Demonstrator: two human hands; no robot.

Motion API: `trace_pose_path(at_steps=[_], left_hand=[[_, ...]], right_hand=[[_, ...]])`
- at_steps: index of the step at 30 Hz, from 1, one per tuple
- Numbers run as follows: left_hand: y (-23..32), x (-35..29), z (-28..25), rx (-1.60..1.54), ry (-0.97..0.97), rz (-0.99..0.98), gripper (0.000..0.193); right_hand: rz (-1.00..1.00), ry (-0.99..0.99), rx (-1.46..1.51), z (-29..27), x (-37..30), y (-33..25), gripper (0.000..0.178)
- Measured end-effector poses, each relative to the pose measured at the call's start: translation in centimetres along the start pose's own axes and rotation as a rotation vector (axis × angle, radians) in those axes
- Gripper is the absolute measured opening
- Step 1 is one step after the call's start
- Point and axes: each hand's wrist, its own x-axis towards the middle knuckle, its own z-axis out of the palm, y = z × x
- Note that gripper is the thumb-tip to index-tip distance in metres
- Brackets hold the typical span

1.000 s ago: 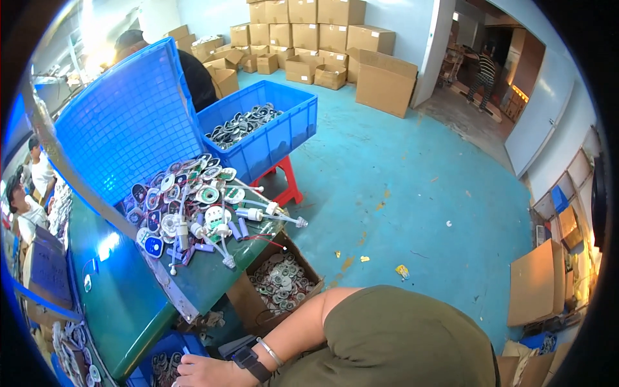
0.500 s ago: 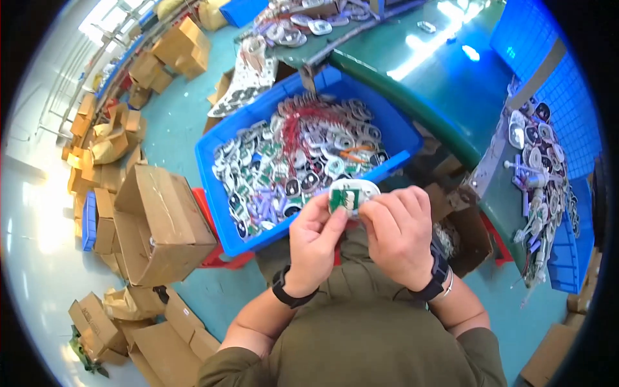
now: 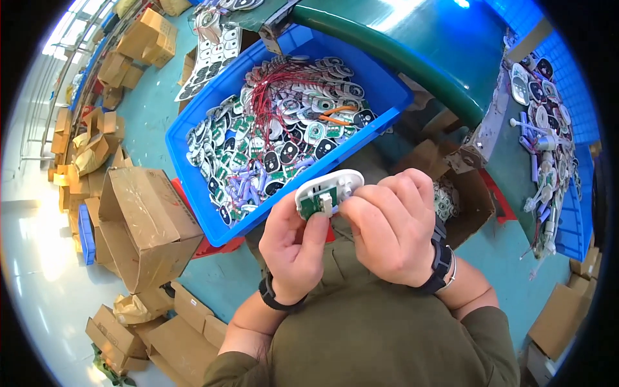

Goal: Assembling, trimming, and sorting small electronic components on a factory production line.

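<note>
My left hand [image 3: 290,251] grips a white oval plastic housing [image 3: 335,180] by its left end, thumb pressed on a green circuit board [image 3: 311,205] with a white connector. My right hand [image 3: 393,229] is closed at the housing's right end, its thumb and forefinger against it; whatever else lies under those fingertips is hidden. Just beyond my hands stands a blue bin [image 3: 383,97] full of similar housings and boards. Red wires [image 3: 263,97], purple pieces [image 3: 244,184] and an orange-handled tool [image 3: 340,117] lie among them.
A green-topped table [image 3: 400,55] borders the bin's far right side. More parts [image 3: 545,132] are heaped at the far right. Open cardboard boxes [image 3: 151,213] stand on the floor to my left, and another box [image 3: 474,200] sits under the table.
Both hands and the housing have come closer and slightly left, and the housing is tilted more. The view has shifted, so the bin appears higher and further left.
</note>
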Motion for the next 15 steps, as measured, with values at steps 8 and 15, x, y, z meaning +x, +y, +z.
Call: trace_pose_path(at_steps=[8,15], left_hand=[[0.9,-0.3,-0.7,0.024,-0.036,-0.006,0.034],[1.1,0.1,-0.7,-0.003,-0.072,-0.054,0.033]], right_hand=[[-0.071,0.048,-0.053,0.1,0.3,-0.8,0.017],[-0.071,0.035,-0.001,0.4,0.4,-0.6,0.016]])
